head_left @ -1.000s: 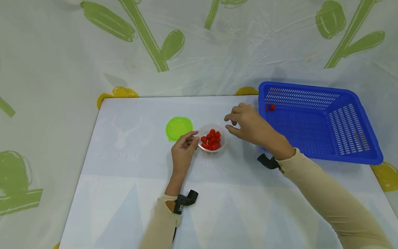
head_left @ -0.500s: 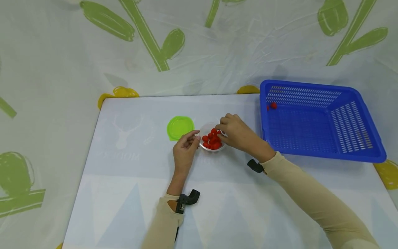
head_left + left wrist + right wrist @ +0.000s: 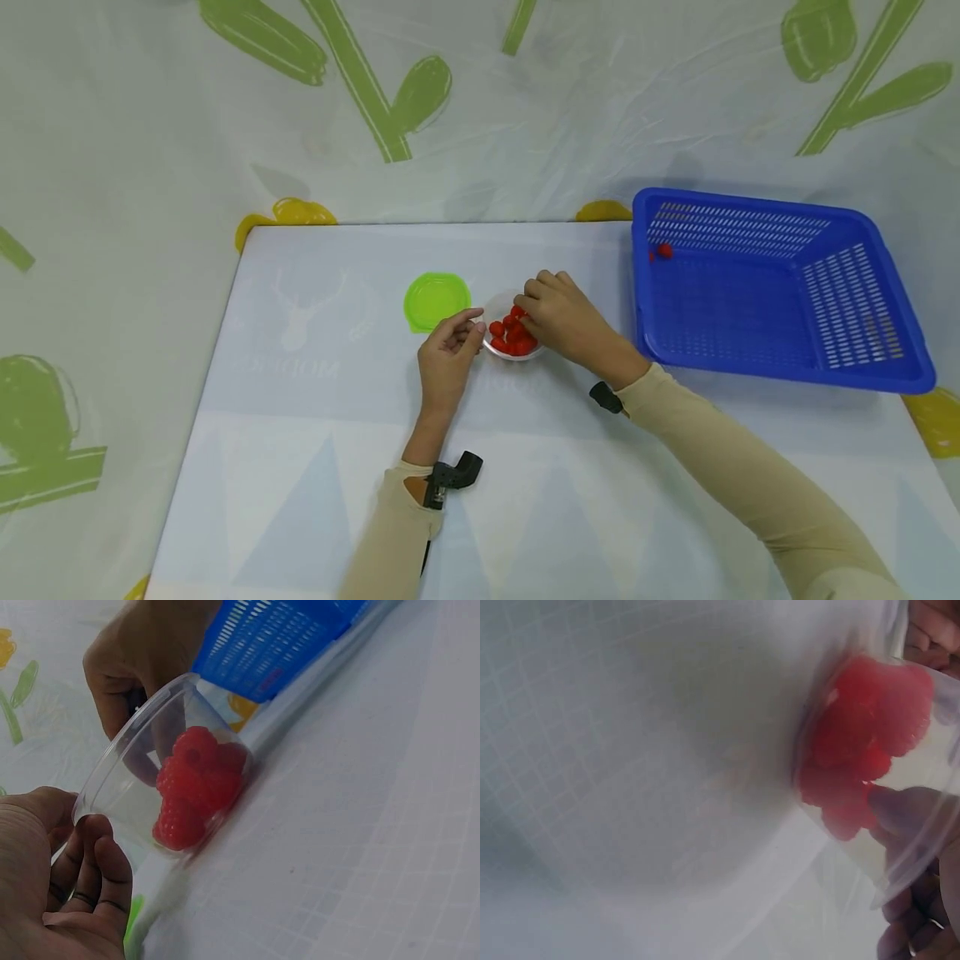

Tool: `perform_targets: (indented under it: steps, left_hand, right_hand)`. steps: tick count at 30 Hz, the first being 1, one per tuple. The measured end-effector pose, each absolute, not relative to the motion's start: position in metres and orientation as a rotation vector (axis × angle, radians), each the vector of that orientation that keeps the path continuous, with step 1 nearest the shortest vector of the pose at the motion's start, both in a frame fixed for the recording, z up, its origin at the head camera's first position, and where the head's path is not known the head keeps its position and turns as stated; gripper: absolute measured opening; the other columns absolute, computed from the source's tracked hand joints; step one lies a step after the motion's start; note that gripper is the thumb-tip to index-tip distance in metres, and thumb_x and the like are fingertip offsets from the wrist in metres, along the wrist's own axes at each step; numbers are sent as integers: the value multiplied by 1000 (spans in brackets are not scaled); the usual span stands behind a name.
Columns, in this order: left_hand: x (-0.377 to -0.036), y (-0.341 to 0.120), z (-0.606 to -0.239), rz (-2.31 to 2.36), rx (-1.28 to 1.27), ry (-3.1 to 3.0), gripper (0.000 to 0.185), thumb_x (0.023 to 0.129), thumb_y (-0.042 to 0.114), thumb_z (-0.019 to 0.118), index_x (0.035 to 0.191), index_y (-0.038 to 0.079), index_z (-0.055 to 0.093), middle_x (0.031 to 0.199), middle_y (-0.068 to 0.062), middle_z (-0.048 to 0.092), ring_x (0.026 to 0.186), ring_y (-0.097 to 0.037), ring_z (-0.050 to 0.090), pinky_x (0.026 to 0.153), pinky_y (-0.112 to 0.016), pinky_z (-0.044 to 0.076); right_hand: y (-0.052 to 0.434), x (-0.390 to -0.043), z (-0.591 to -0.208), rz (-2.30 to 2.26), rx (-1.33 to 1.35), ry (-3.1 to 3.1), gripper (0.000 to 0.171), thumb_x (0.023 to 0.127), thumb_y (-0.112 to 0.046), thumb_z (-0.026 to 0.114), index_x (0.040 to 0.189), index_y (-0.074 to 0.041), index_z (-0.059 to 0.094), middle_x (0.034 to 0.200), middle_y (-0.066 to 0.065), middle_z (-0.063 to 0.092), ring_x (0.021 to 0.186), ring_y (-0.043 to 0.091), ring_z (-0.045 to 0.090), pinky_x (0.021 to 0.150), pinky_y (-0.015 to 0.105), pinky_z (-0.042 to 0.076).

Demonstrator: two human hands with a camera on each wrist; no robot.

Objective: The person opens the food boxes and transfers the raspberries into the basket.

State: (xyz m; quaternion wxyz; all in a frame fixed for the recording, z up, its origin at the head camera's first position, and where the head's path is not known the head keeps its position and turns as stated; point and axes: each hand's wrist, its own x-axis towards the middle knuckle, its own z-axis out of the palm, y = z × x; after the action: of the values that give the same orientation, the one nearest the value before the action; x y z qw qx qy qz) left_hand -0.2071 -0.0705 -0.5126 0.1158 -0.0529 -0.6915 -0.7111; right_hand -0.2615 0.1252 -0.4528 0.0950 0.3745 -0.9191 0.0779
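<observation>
A clear plastic cup [image 3: 504,302] of red raspberries [image 3: 512,335] stands mid-table. My left hand [image 3: 474,327] pinches the cup's left rim between thumb and fingers; the left wrist view shows that hand [image 3: 71,847] at the rim, with the raspberries [image 3: 196,786] piled inside. My right hand [image 3: 527,315] reaches into the cup from the right, its curled fingertips down on a berry. In the right wrist view a fingertip [image 3: 906,811] presses against the raspberries [image 3: 862,727] inside the cup wall.
A green lid [image 3: 437,300] lies flat just left of the cup. A blue slotted basket [image 3: 855,300] stands at the right, with one raspberry [image 3: 664,250] in its far left corner. A leaf-patterned sheet hangs behind the table.
My right hand has come back from beside the basket leftward and dipped its fingers into the cup. The left hand has stayed at the rim.
</observation>
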Motion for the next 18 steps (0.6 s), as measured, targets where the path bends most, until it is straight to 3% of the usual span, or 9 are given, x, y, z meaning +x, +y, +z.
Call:
perform_targets:
  steps: [8,15,18]
  left_hand:
    - [-209,-71,-530,-2076,-158,-2024,25,95,18,71,118,8,72,92,-9,65,77,-21,62,69,-22,56]
    - [-199,-70,-495,-2057,-192,-2038,23,94,-1,67,116,-9,68,90,-20,63,75,-20,61,68,-19,54]
    - [-199,-70,-494,-2048,-195,-2033,24,94,-1,68,116,-9,68,90,-21,63,74,-20,61,67,-18,54]
  right_hand:
    - [125,-264,-459,81,1150,-2611,12,85,-9,78,93,0,74,87,9,64,83,26,52,73,36,42]
    - [122,-263,-460,11,1114,-2646,16,86,-15,79,94,-1,75,89,9,66,85,26,53,74,35,43]
    - [119,-263,-458,-21,1106,-2640,17,86,-15,79,93,-1,75,88,9,66,84,26,52,73,35,42]
